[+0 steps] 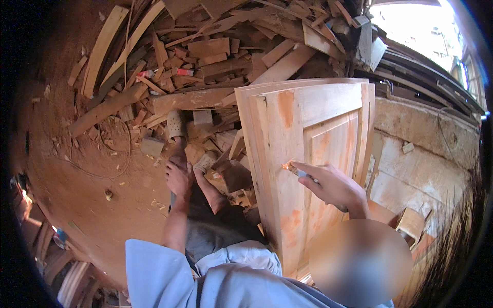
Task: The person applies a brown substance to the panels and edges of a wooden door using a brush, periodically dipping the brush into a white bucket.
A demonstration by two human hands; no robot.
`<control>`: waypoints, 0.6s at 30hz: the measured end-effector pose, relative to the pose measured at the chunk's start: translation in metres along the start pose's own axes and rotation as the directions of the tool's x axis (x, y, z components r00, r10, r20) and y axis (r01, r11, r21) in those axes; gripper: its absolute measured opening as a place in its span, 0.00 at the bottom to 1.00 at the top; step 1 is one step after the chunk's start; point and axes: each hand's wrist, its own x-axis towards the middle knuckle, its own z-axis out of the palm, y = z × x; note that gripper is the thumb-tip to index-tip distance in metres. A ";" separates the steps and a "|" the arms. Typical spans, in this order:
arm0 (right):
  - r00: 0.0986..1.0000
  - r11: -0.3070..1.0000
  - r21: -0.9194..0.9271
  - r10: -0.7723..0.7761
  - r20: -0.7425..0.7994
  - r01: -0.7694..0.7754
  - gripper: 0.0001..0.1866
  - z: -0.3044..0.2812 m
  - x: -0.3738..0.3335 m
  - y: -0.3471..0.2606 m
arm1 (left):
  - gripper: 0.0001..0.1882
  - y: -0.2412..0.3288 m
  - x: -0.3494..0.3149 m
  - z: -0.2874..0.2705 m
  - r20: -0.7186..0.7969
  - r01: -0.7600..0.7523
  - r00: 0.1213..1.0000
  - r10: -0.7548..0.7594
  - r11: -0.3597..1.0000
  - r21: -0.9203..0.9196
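Note:
My right hand [334, 187] is closed around a small putty knife [304, 174], its index finger stretched along the tool toward the tip. The tip, smeared with orange paste, touches the stile of a pale wooden panel door [280, 205]. Orange patches [286, 108] mark the door's stile and panel in several places. The door stands tilted at my right side, with another board or door edge behind it. My left hand [178, 178] rests over my bent leg near the knee, fingers draped and holding no tool.
Scrap boards and offcuts [210, 51] are heaped beyond my feet. A loose thin cable [110, 149] curls on the brown dirt floor [92, 190] at left. Right of the door is a pale masonry ledge [421, 133], with long dark bars [426, 72] above it.

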 end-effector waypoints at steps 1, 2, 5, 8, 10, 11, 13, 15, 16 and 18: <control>0.998 0.995 0.091 -0.026 -0.065 0.032 0.24 0.004 -0.005 0.005 | 0.42 -0.005 -0.002 0.003 -0.025 -0.031 0.999 0.032 0.999 0.010; 0.998 0.996 0.082 -0.031 -0.054 0.035 0.24 0.008 -0.004 0.011 | 0.42 -0.009 -0.003 0.006 -0.020 -0.018 1.000 0.018 1.000 0.008; 0.928 0.806 0.576 0.104 -0.358 0.132 0.26 0.025 0.010 0.025 | 0.42 -0.013 0.000 0.009 -0.088 -0.034 0.995 0.035 0.999 0.023; 0.887 0.767 0.607 0.114 -0.447 0.207 0.27 0.046 0.024 0.022 | 0.42 -0.017 0.001 0.005 -0.028 0.001 1.000 0.000 1.000 0.024; 0.892 0.740 0.644 0.137 -0.430 0.196 0.29 0.054 0.030 0.022 | 0.42 -0.020 -0.001 0.005 -0.014 -0.001 1.000 0.001 0.999 0.033; 0.857 0.741 0.617 0.114 -0.503 0.264 0.29 0.059 0.035 0.026 | 0.42 -0.021 -0.002 0.005 -0.013 0.001 1.000 -0.001 0.999 0.036; 0.817 0.740 0.588 0.091 -0.570 0.327 0.29 0.064 0.041 0.033 | 0.42 -0.024 -0.003 0.006 -0.031 -0.007 0.999 0.007 1.000 0.014; 0.795 0.733 0.571 0.068 -0.602 0.370 0.29 0.062 0.041 0.044 | 0.42 -0.028 -0.002 0.007 -0.010 0.004 1.000 -0.004 1.000 0.010; 0.796 0.733 0.573 0.072 -0.601 0.366 0.29 0.062 0.040 0.049 | 0.43 -0.029 -0.003 0.006 0.011 0.012 1.000 -0.012 1.000 0.001; 0.811 0.747 0.598 0.137 -0.568 0.292 0.28 0.063 0.036 0.057 | 0.43 -0.029 -0.005 0.005 -0.002 0.007 1.000 -0.007 1.000 0.000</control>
